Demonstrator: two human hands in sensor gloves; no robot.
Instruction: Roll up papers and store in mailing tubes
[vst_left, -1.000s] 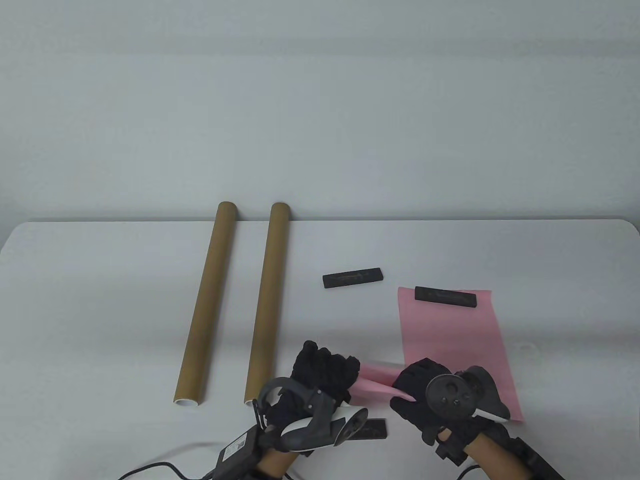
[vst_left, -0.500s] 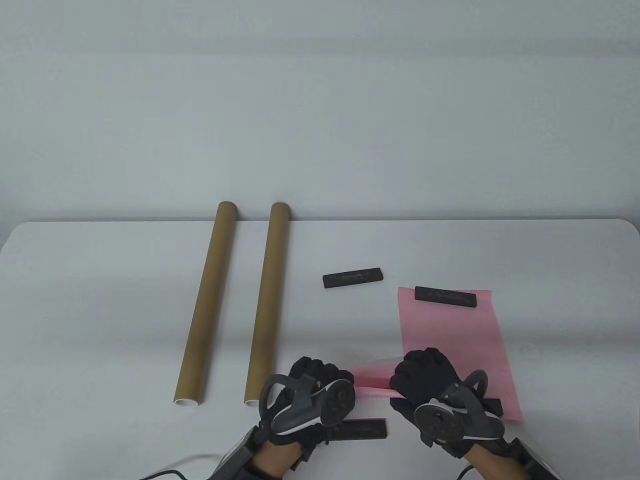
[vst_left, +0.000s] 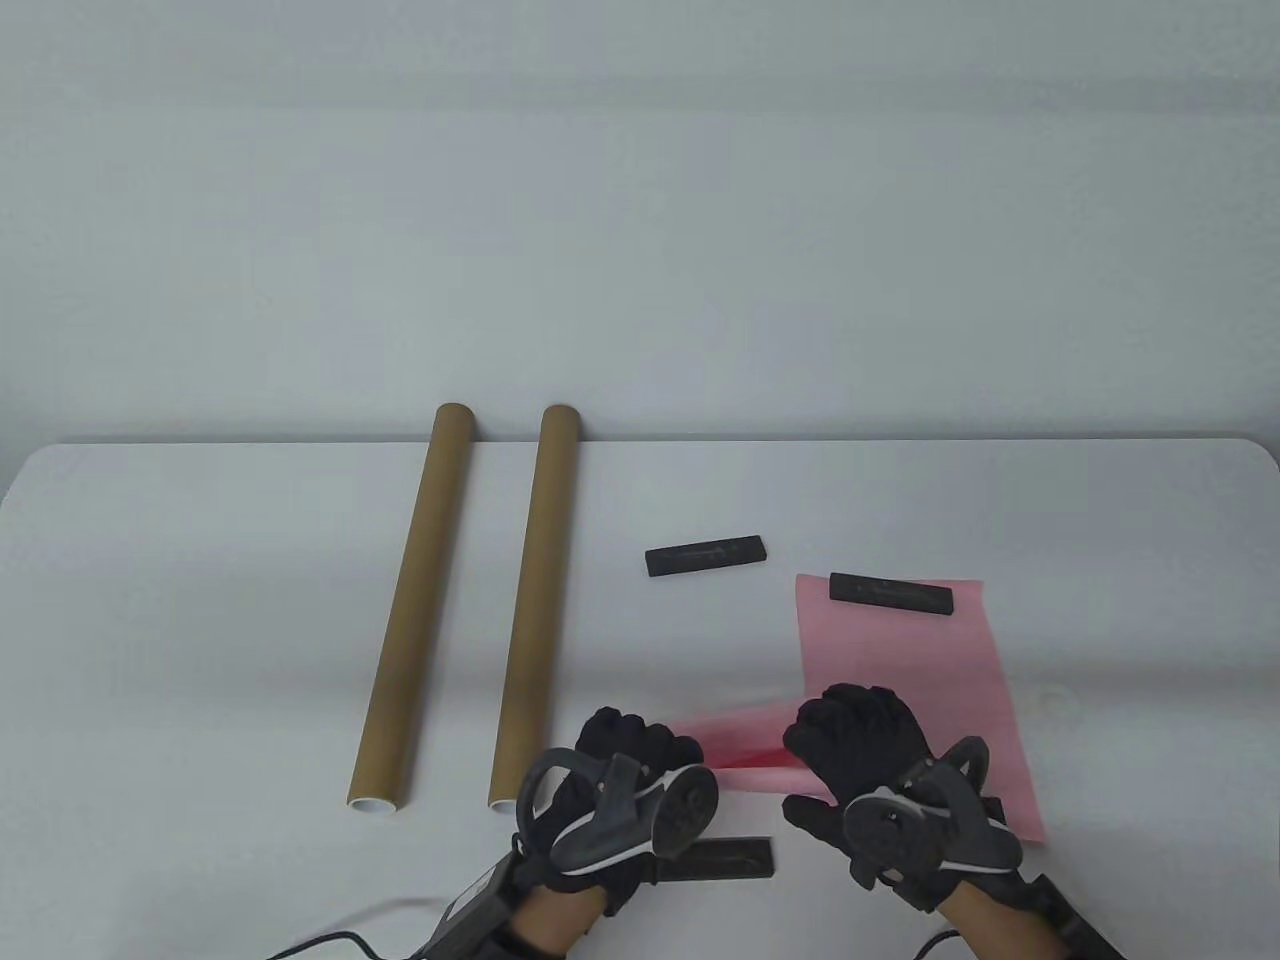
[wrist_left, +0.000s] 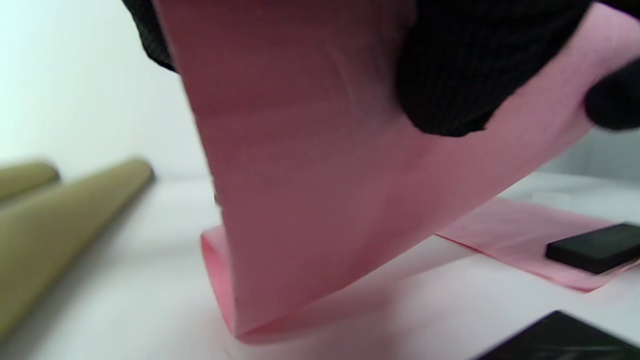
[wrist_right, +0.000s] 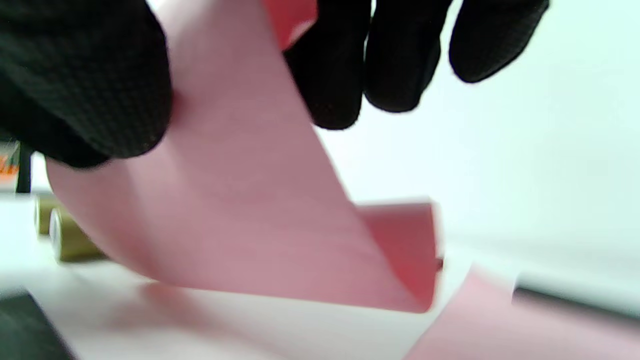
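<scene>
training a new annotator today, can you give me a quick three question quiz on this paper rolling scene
1. True or false: both hands hold the same pink sheet.
2. How many cardboard mailing tubes lie on the table? A) one B) two C) three
3. Fill in: the flat pink sheet is weighted at its far end by a black ____.

Key
1. True: the left hand and the right hand each grip one end of it, lifted off the table.
2. B: the left tube and the right tube lie side by side.
3. bar: the black bar lies across that sheet's far edge.
</scene>
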